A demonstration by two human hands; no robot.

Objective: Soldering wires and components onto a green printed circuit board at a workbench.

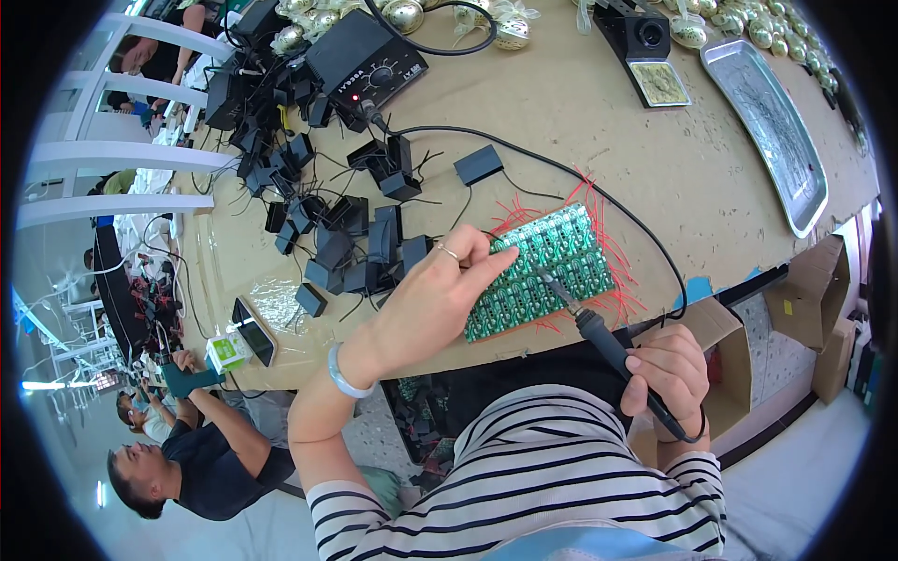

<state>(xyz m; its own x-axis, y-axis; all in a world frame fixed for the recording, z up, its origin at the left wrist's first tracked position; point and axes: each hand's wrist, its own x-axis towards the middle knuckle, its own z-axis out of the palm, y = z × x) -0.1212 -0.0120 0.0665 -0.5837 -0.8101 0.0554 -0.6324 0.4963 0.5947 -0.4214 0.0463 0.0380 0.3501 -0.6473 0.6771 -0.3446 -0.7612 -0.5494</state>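
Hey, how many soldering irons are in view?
1: the black, pen-shaped soldering iron is in your right hand, its tip at the rectangular green circuit-board panel. Others could be hidden.

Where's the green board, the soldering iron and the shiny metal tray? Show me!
Green board [572, 254]: head view, on its upper face.
Soldering iron [606, 345]: head view, on its dark handle.
Metal tray [804, 203]: head view, on its bare lower end.
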